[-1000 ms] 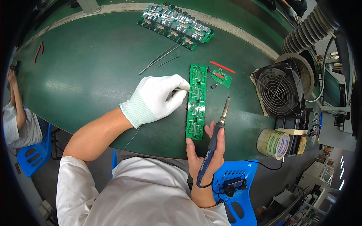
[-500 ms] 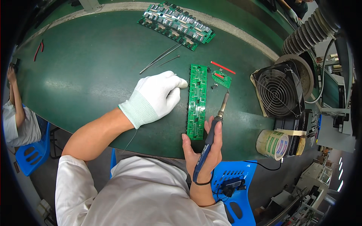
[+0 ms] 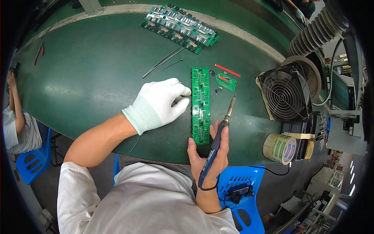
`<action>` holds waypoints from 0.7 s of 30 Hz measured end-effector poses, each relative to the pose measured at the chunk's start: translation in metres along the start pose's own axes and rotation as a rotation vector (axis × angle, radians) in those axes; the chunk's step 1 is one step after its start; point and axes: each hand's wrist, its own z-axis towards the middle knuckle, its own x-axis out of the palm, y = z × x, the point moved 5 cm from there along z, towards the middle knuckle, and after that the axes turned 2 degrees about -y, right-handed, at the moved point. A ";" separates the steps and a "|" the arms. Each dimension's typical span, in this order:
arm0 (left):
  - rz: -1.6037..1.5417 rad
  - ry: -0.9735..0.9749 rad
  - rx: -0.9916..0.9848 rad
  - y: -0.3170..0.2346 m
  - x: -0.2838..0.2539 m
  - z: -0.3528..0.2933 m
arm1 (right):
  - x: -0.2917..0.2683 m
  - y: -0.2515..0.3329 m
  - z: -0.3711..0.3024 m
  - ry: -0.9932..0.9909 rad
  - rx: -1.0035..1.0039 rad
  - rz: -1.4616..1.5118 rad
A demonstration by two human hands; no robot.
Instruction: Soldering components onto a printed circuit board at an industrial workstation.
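My left hand [image 3: 163, 102], in a white knit glove, is closed beside the upper left edge of a long green circuit board [image 3: 200, 105]. A thin solder wire [image 3: 134, 145] trails from under its cuff; the fingertips' grip on it is hidden. Bare, my right hand [image 3: 210, 156] is wrapped round a blue-handled soldering iron [image 3: 214, 154]. The iron's tip points up and away, to the right of the board and off it. Thumb and fingertips of that hand lie at the board's near end.
A small green board [image 3: 226, 82], a red stick [image 3: 227, 70] and black bits lie right of the long board. Farther off are metal tweezers [image 3: 161, 63] and stacked populated boards [image 3: 179, 28]. A fan [image 3: 284, 91] and tape roll [image 3: 279, 148] stand at right.
The long board and the other items on the table appear shifted slightly left in the picture. My left fingers have dipped a little; the right hand keeps hold of the soldering iron.
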 end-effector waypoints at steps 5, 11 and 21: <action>0.001 0.004 0.009 -0.002 -0.001 0.001 | -0.002 0.000 -0.002 -0.030 -0.014 0.006; -0.057 0.001 -0.013 -0.003 0.000 0.000 | -0.005 -0.003 -0.006 -0.050 -0.006 0.026; -0.368 -0.031 -0.052 -0.002 0.000 0.000 | -0.007 -0.012 -0.014 -0.116 -0.039 0.108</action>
